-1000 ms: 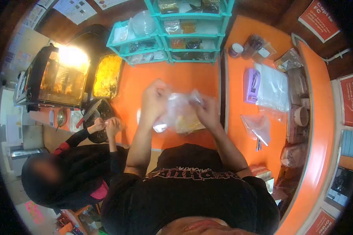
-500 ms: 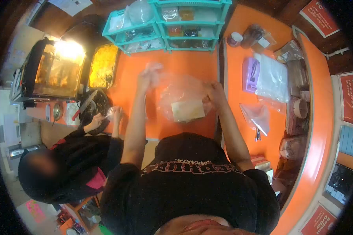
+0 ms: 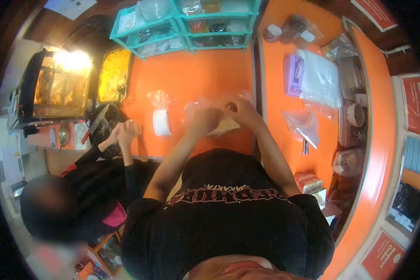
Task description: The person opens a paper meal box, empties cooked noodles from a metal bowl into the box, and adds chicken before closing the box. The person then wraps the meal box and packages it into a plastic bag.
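In front of me on the orange counter lies a clear plastic bag around a pale, flat packet. My left hand is closed on the bag's left part. On its right side, my right hand has curled fingers gripping the plastic; the thumb and forefinger form a ring. My hands nearly meet and cover much of the bag and packet. Left of them stands a small clear bag with white contents, its puffed top toward the back, touched by neither hand.
A co-worker's hands are at the left beside a dark pan and a knife. Behind are a yellow-filled tray, a lit display case and turquoise racks. At right lie a purple sealer and plastic bags.
My left hand has let go of the clear plastic at the left and moved right and nearer, onto the bag with the packet. The white-filled bag now shows.
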Tool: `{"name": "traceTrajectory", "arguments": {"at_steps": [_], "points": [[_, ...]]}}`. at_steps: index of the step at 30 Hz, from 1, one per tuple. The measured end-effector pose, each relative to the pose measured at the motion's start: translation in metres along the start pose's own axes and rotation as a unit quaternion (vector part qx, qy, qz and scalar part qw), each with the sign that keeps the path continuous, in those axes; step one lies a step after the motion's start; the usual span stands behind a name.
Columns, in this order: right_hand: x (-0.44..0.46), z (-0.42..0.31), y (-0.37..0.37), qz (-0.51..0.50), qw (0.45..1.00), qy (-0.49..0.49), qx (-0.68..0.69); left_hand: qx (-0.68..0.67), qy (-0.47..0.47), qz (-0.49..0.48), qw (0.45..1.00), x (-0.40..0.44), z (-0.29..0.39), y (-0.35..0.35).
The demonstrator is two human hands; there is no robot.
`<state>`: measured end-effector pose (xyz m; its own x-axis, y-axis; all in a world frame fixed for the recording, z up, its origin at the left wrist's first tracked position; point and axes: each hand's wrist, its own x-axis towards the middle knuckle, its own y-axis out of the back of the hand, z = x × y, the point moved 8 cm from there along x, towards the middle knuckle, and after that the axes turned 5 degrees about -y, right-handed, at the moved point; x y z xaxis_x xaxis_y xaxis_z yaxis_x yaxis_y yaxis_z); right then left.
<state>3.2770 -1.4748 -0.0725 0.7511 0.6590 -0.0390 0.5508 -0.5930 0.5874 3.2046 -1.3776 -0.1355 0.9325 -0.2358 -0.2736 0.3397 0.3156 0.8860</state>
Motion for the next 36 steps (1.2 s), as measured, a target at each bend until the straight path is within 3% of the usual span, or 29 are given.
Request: {"name": "traceTrajectory", "arguments": {"at_steps": [1,4,7,9,11,13,15,17,19,21,24,27,30,33,36], "points": [[-0.003,-0.004,0.017,0.034,0.999,-0.019,-0.035,0.054,0.033,-0.109,0.992,0.012,-0.007,-0.03],[-0.023,-0.004,0.046,0.177,0.944,0.011,-0.277,0.061,-0.151,0.149,0.975,0.044,-0.017,-0.071],[-0.021,0.073,0.005,-0.054,0.967,-0.128,-0.213,-0.054,-0.221,0.261,0.938,0.055,0.017,-0.056],[-0.022,0.041,0.021,-0.009,0.99,-0.06,-0.131,0.066,-0.14,0.065,0.986,0.081,0.027,-0.065],[-0.021,0.011,0.048,-0.001,0.997,-0.027,-0.07,0.062,-0.084,-0.034,0.994,0.082,0.032,-0.053],[-0.013,0.001,0.084,-0.026,0.999,-0.026,-0.035,-0.063,-0.064,-0.028,0.996,0.08,0.034,-0.029],[0.022,0.041,0.134,0.074,0.994,-0.057,-0.062,-0.156,-0.069,0.085,0.982,0.077,0.005,-0.036],[0.064,0.05,0.21,0.149,0.965,-0.127,-0.176,-0.139,-0.13,0.182,0.965,0.05,-0.004,-0.01],[0.102,0.038,0.285,0.336,0.931,0.024,-0.138,-0.147,-0.118,0.169,0.967,0.014,0.008,0.043],[0.151,0.055,0.34,0.397,0.877,0.03,-0.27,-0.281,0.026,0.064,0.957,-0.004,0.0,0.065],[0.248,0.162,0.383,0.308,0.878,-0.084,-0.356,-0.262,0.037,0.138,0.954,-0.025,-0.007,0.087],[0.284,0.2,0.392,0.272,0.853,-0.158,-0.418,-0.296,0.06,0.192,0.934,-0.043,-0.012,0.086],[0.27,0.146,0.394,0.283,0.852,-0.099,-0.429,-0.365,0.05,0.256,0.894,-0.057,-0.017,0.082],[0.237,0.082,0.407,0.345,0.868,-0.07,-0.351,-0.38,0.06,0.277,0.88,-0.069,-0.02,0.074],[0.198,0.005,0.41,0.415,0.836,0.002,-0.358,-0.417,0.098,0.236,0.872,-0.07,-0.016,0.077]]}}
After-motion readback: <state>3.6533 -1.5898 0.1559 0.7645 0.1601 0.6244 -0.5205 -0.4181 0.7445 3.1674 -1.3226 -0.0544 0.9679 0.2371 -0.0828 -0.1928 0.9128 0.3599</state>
